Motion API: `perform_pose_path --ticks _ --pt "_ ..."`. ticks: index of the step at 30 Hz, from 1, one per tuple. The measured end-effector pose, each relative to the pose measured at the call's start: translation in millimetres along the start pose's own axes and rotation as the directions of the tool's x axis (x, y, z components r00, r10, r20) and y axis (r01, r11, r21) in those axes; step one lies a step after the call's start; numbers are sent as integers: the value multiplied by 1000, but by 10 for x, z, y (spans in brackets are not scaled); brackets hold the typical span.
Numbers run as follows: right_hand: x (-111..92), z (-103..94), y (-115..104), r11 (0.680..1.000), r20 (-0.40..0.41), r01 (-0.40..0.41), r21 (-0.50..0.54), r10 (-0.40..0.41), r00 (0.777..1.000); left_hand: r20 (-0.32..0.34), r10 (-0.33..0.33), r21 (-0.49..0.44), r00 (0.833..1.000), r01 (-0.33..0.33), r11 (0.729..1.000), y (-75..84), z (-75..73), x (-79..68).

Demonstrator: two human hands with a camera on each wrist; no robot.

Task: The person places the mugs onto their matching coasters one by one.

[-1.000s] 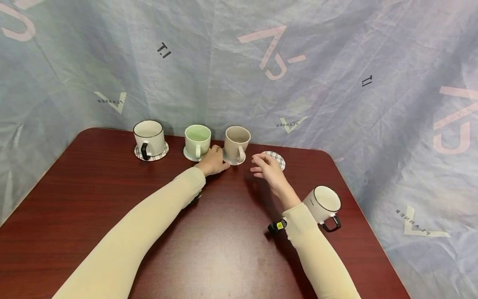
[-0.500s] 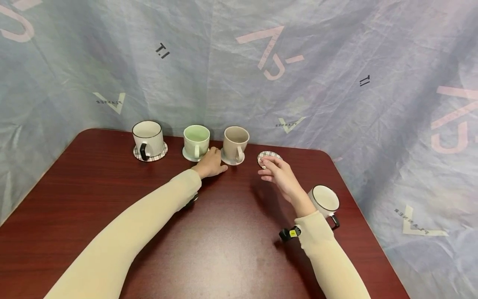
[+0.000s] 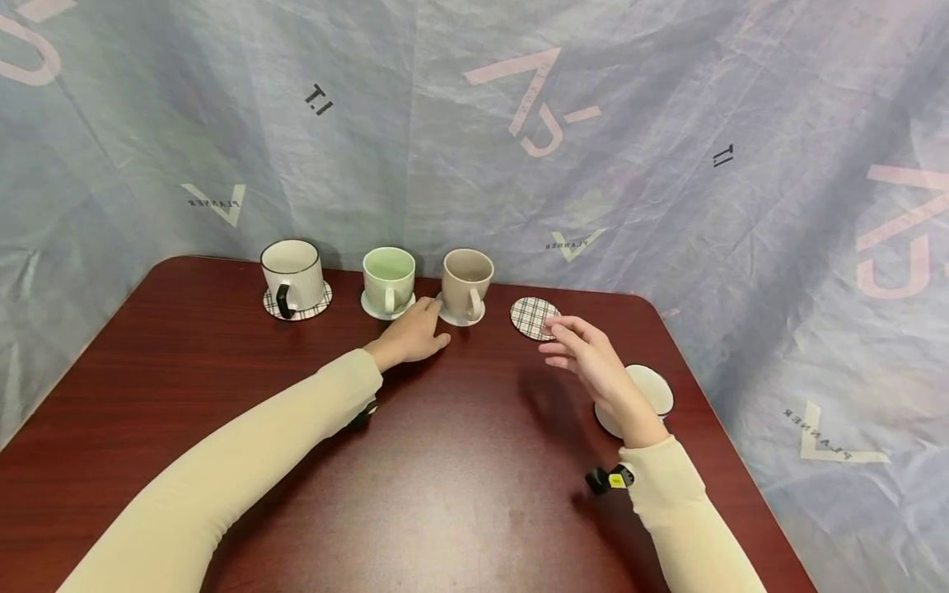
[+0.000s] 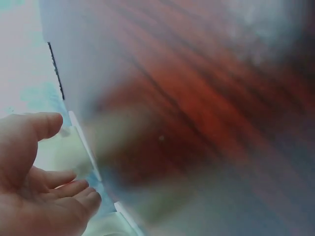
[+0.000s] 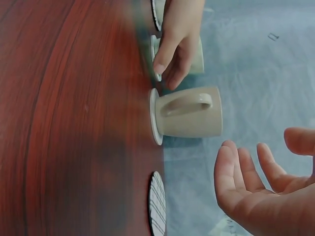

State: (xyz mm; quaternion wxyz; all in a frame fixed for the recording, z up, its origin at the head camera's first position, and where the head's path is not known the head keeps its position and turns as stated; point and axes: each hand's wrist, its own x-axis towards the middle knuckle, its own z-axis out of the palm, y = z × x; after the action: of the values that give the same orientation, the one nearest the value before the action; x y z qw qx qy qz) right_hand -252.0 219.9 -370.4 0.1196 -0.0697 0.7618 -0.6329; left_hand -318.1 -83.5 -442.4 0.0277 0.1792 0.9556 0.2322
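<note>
My left hand (image 3: 410,333) is low over the table in front of the gap between a pale green mug (image 3: 389,280) and a beige mug (image 3: 467,280), fingertips right by the beige mug's coaster (image 3: 451,317). Its fingers are loosely bent and hold nothing in the left wrist view. Above the table, my right hand (image 3: 596,366) has relaxed, slightly curled fingers with nothing between them. Its fingertips overlap the edge of a plaid round coaster (image 3: 532,318), which carries no mug. Behind the right hand and wrist, a white mug (image 3: 654,389) with a dark rim is partly hidden.
A ribbed white mug (image 3: 293,276) with a black handle stands on a plaid coaster (image 3: 319,306) at the back left. The reddish-brown table (image 3: 445,461) ends at a hanging grey-blue printed cloth (image 3: 415,148) behind the mugs.
My right hand has moved right and toward me, uncovering the plaid coaster and covering more of the white mug. The left hand has drawn back slightly to the left. The mugs stay put.
</note>
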Motion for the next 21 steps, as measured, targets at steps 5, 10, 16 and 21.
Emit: perform_pose_path --ticks 5,10,16,21 --pt "-117 -129 4 1000 5 -2 -12 2 1000 -12 9 -8 1000 -9 1000 47 -55 -70" --pt "-231 -242 -5 1000 -1 10 -5 -10 1000 -11 41 -30 999 -41 999 118 -61 -135" --pt "-322 -356 -16 999 11 27 -46 -27 1000 -2 57 -41 998 -57 998 215 -26 -217" --pt "-381 -418 -50 997 2 37 -74 -37 999 1 74 -59 997 -74 996 308 -13 -290"
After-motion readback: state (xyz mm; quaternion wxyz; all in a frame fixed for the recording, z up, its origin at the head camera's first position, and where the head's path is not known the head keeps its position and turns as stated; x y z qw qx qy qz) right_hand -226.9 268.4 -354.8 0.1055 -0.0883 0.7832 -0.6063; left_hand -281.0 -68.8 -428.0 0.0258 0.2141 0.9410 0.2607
